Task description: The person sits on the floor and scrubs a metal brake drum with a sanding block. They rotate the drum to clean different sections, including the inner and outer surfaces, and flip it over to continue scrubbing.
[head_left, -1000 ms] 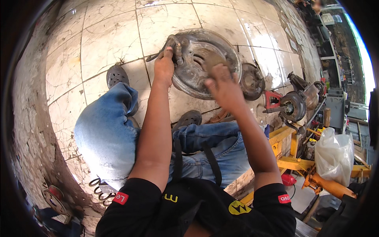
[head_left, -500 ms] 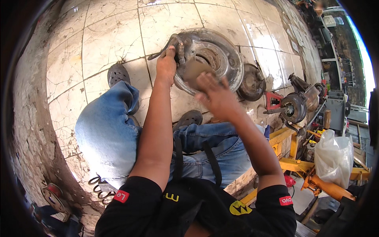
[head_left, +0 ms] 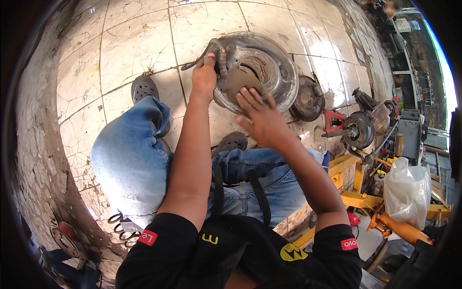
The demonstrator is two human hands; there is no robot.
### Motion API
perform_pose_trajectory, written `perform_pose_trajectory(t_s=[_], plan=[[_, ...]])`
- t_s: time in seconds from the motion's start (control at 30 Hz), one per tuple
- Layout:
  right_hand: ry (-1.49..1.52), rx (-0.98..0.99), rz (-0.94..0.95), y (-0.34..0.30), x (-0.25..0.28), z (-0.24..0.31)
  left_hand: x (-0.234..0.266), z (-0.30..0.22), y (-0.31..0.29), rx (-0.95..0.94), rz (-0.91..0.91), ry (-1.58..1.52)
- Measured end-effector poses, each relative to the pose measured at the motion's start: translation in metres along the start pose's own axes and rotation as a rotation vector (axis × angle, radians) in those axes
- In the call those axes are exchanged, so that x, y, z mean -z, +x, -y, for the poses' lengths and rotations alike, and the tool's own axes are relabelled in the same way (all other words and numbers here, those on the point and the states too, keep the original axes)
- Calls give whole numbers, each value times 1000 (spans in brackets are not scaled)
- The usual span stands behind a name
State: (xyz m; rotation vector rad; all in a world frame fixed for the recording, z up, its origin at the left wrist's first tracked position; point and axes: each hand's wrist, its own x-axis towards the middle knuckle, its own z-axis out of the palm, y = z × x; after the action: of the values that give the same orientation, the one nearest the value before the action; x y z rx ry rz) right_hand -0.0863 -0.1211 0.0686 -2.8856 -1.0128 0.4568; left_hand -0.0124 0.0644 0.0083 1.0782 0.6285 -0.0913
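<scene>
A large round metal brake backing plate (head_left: 283, 77), worn and greyish, is tilted above the tiled floor in front of me. My left hand (head_left: 204, 79) grips its left edge, thumb on top beside a dark curved hose or cable (head_left: 208, 52); the fingers underneath are hidden. On the plate's near face lies a brown-grey sheet that looks like sandpaper (head_left: 237, 83). My right hand (head_left: 262, 115) rests its outstretched fingertips on the lower right part of this sheet, with the thumb apart.
A smaller dark round plate (head_left: 307, 98) lies just right of the large one. Further right are an axle assembly with a hub (head_left: 360, 131), a red stand (head_left: 333, 121), a yellow frame (head_left: 361, 200) and a white plastic bag (head_left: 407, 190). My shoes (head_left: 144, 88) flank the work.
My right hand, blurred before, is now sharp and its fingers show spread on the sheet. The backing plate and my left hand have shifted only slightly.
</scene>
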Motion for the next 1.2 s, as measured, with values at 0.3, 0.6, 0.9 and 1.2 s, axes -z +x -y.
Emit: perform_pose_trajectory(t_s=[0.3, 0.6, 0.9, 1.2], plan=[[-3, -102, 14, 7, 15, -15, -3, -1, -5, 14, 14, -27], [-2, -62, -42, 3, 6, -8, -6, -2, -5, -19, -47, -48], [-45, -86, -38, 12, 13, -13, -3, 2, -3, -43, -18, -28], [-76, -99, -170, 32, -1, -12, -9, -8, -13, -22, -15, 63]])
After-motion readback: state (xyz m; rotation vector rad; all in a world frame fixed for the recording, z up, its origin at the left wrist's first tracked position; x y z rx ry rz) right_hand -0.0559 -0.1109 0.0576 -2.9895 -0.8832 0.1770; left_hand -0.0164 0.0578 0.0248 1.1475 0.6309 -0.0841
